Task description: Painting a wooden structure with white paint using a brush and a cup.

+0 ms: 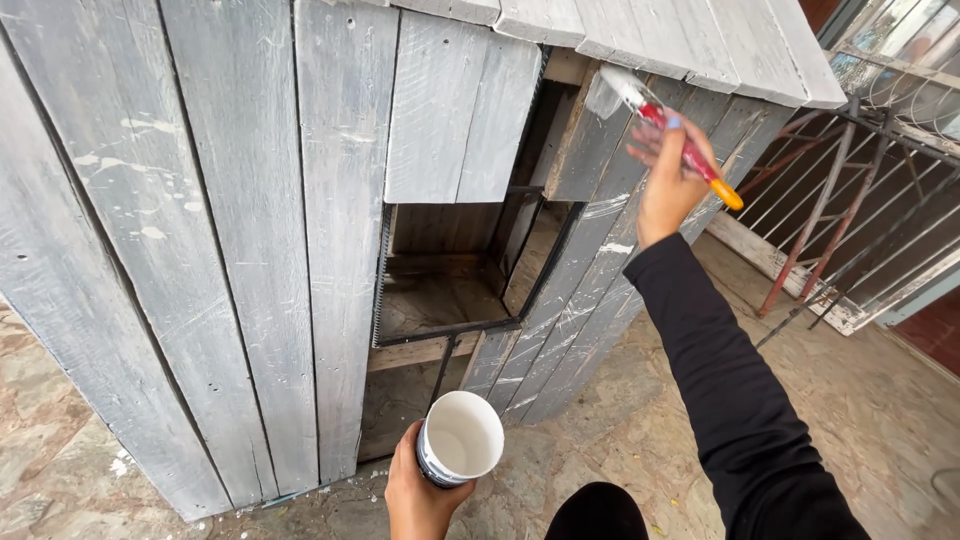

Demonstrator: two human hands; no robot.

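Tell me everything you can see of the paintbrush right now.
The paintbrush has a red handle with an orange tip and a pale, paint-loaded bristle head. The right hand grips it mid-handle, arm raised. It lies slanted, bristles up and to the left, handle tip down to the right. The bristles rest against a grey wooden plank beside the shed's opening, just under the roof boards.

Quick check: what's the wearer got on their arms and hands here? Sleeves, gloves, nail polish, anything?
The right arm wears a long, close-fitting black sleeve that ends at the wrist. The right hand is bare, no glove, and one fingernail shows light blue polish. The left hand is also bare; only the hand and wrist show at the frame's bottom edge, with no sleeve visible there. No rings, watch or bracelets can be seen.
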